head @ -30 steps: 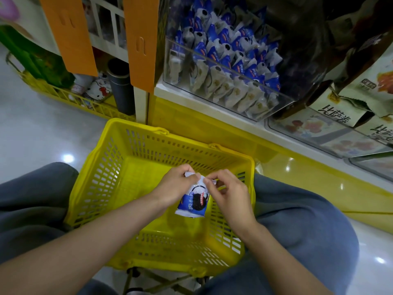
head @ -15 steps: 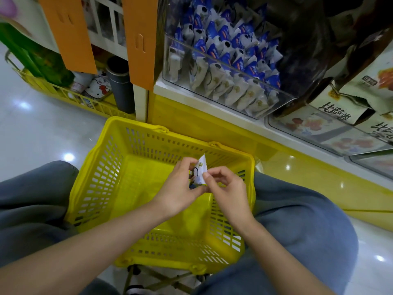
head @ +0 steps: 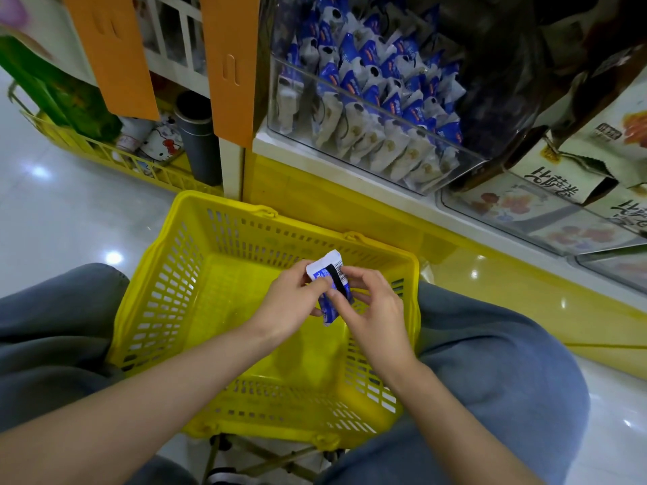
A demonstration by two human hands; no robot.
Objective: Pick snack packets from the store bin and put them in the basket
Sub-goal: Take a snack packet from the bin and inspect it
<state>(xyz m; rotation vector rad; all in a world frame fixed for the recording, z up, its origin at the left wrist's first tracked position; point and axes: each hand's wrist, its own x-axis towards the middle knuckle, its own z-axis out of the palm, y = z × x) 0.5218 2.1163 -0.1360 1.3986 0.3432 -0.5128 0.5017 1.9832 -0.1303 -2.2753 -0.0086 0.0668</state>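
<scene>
the left hand (head: 290, 304) and right hand (head: 376, 311) are both pinching one snack packet (head: 331, 271), holding it above the yellow basket (head: 168, 292), not yet in it. it is hanging toward the right wall, so a loose release could be tipping it over the rim. counting: one packet held, one basket with none showing inside, and a store bin (head: 385, 112) holding too many to count.

Yellow perforated plastic basket (head: 164, 295): one. Blue-and-white foil snack packet (head: 332, 271) over the basket: one. Clear plastic store bin (head: 276, 99): one, its heaped blue-and-white packets (head: 378, 99) too many to count. Orange hanging cards (head: 112, 54) (head: 229, 64): two. Dark cylindrical flask (head: 197, 141): one.
</scene>
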